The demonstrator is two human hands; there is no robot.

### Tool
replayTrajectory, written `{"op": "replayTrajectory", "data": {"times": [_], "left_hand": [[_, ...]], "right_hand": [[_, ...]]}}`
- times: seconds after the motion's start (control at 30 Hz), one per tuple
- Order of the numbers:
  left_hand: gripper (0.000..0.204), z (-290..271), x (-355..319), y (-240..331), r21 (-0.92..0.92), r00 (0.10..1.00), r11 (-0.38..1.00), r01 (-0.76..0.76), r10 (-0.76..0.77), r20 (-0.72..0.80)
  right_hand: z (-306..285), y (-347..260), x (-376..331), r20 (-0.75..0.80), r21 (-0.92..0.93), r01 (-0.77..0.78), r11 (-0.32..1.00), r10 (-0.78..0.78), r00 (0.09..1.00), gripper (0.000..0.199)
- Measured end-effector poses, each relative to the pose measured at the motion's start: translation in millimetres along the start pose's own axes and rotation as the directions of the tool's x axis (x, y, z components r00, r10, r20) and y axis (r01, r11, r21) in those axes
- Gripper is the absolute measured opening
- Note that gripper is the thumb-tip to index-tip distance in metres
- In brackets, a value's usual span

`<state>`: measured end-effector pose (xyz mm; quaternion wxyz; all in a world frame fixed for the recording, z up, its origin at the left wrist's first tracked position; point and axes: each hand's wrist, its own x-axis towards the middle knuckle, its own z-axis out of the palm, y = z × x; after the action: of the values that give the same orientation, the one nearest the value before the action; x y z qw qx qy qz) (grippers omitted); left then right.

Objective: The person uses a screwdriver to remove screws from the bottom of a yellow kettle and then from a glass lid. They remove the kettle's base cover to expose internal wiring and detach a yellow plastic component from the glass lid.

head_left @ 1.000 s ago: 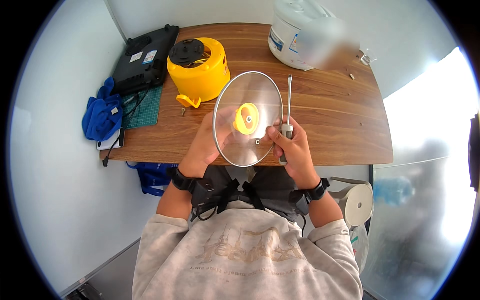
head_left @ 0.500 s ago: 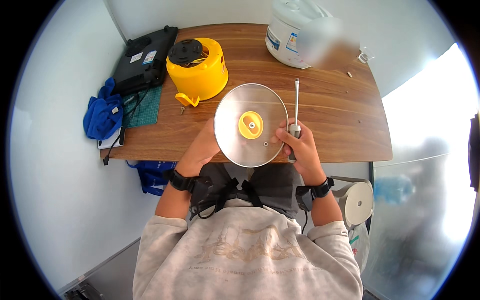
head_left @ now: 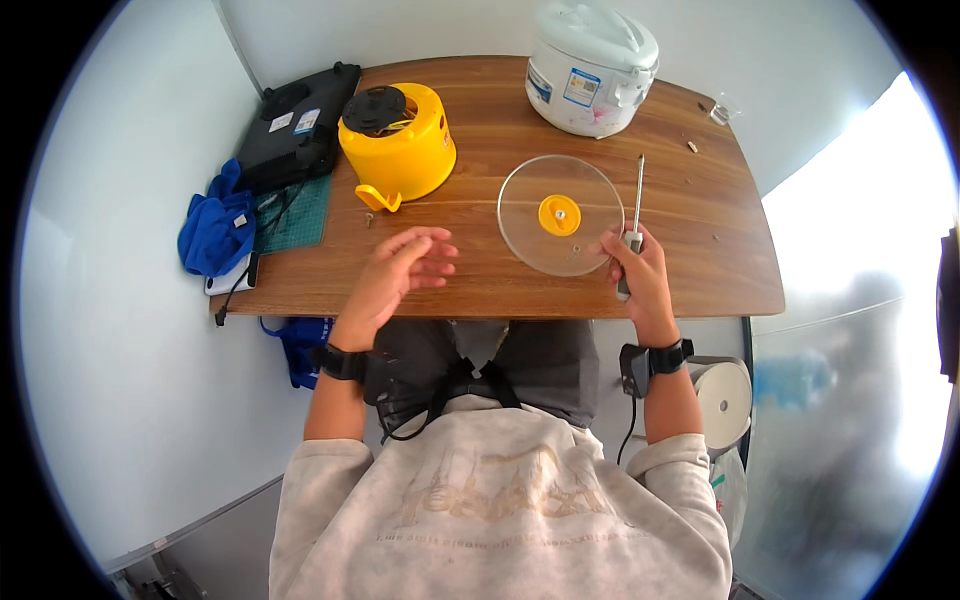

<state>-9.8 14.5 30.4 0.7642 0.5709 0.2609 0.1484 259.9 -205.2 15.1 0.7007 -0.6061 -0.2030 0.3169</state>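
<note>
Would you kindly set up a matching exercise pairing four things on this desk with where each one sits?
Things:
1. glass lid
2. screwdriver
3. yellow pot
4. rice cooker

Places:
A. far edge of the table, white
B. in the right hand
C. flat on the table, ahead of the right hand
D. ahead of the open left hand

Pairs: 1-C, 2-B, 3-D, 4-A

Two labels on white rice cooker (head_left: 592, 65), far right of table: a rectangular blue-and-white sticker (head_left: 579, 87) on its front, a smaller dark blue label (head_left: 540, 83) on its left side. Black case (head_left: 297, 130), far left, carries two small stickers: white one (head_left: 279, 122), bluish one (head_left: 307, 121). No screens, signs or packages.
</note>
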Motion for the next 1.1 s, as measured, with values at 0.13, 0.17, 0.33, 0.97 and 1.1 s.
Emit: {"op": "replayTrajectory", "data": {"times": [0.13, 0.17, 0.33, 0.97, 1.1], "left_hand": [[0.028, -25, -9, -5, -0.047, 0.991, 0.998, -0.039, 0.032, -0.127], [0.028, -33, -10, -2, -0.033, 0.988, 0.998, -0.062, 0.057, -0.146], [0.025, -66, -22, 8, 0.064, 0.953, 0.992, -0.112, 0.126, -0.275], [0.027, -121, 33, -2, 0.586, 0.858, 0.806, -0.079, 0.355, -0.372], [0.026, -129, 42, 12, 0.578, 0.839, 0.801, -0.157, 0.417, -0.350]], "right_hand": [[-33, 11, 13, -0.069, 0.007, 0.020, 1.000, -0.019, 0.997, 0.015], [-42, 11, 16, -0.091, 0.016, 0.027, 0.999, -0.026, 0.996, 0.015], [-73, 4, 30, -0.195, 0.060, -0.010, 0.998, 0.021, 0.981, 0.014], [-97, 12, 57, -0.225, -0.047, -0.054, 0.997, 0.042, 0.974, 0.018], [-93, 6, 45, -0.311, -0.062, -0.092, 0.994, 0.068, 0.948, 0.026]]}}
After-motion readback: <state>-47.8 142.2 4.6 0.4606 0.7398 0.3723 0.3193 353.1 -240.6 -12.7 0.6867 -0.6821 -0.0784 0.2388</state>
